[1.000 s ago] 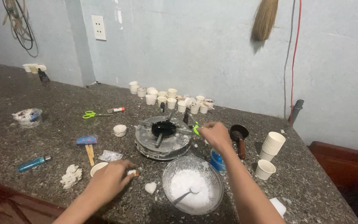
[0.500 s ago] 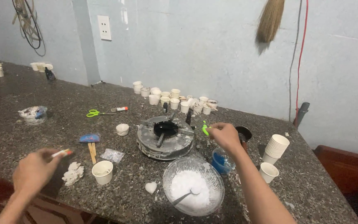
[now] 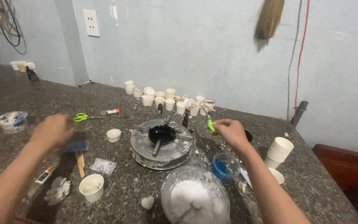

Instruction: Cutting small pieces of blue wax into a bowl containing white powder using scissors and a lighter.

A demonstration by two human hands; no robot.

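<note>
The right hand [image 3: 231, 132] is closed on a small green lighter [image 3: 210, 124], pinched at the fingertips and held just past the right edge of the round burner [image 3: 161, 143], level with its black centre. The left hand [image 3: 54, 132] hovers over the counter [image 3: 30, 91] to the left, blurred by motion; whether it holds anything, I cannot tell. It is nearest a blue-topped tool [image 3: 76, 146] with a wooden handle, and a white tube [image 3: 43, 176] lies on the counter below the forearm.

In front of the burner sit a glass bowl [image 3: 195, 199] of white flakes, a small blue cup [image 3: 226, 166] and a white heart shape [image 3: 147, 202]. A white paper cup [image 3: 92, 187] stands near the left forearm, beside a white lump [image 3: 57, 191] and a clear packet [image 3: 102, 166]. A stack of cups [image 3: 281, 150] stands to the right, and a row of cups [image 3: 166, 99] lines the wall.

By the look of it, the step in hand is lighting the burner. That calls for bringing the lighter's tip in close to the black centre, with the fingers kept clear of the flame.
</note>
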